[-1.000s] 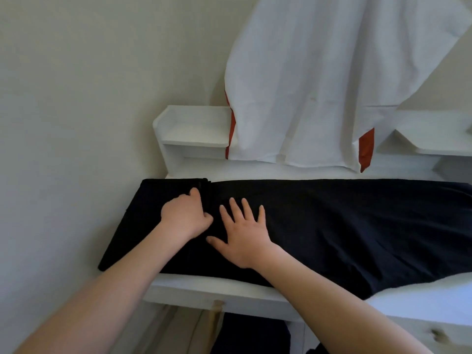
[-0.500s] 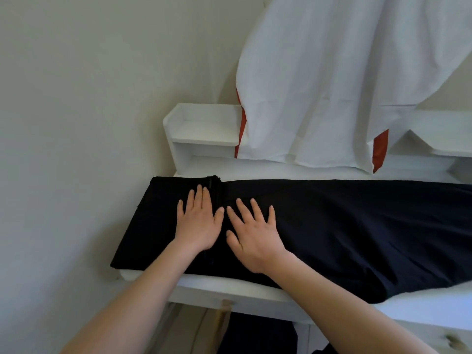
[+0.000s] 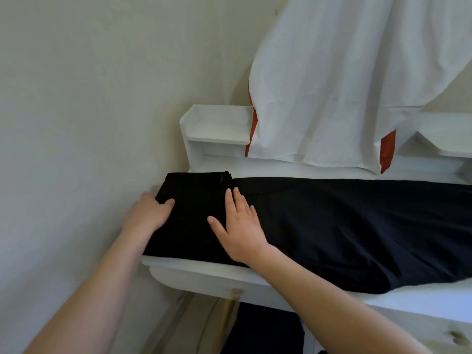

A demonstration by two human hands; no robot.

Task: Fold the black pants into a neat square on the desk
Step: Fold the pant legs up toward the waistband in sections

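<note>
Black pants (image 3: 344, 226) lie lengthwise across the white counter (image 3: 204, 274), with both hands at their left end.
The left hand (image 3: 149, 215) grips the fabric's left edge, thumb on top and fingers hidden beneath it. The right hand (image 3: 238, 228) lies flat on the cloth, fingers straight, beside a folded-over section. The pants run out of view on the right. A white cloth (image 3: 332, 85) with red strips hangs over the white shelf (image 3: 217, 129) behind.

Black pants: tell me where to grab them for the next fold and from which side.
Probably take the black pants at the folded left end, coming from the left, thumb on top: that stacked edge sits free at the desk side, where the left hand grips.
</note>
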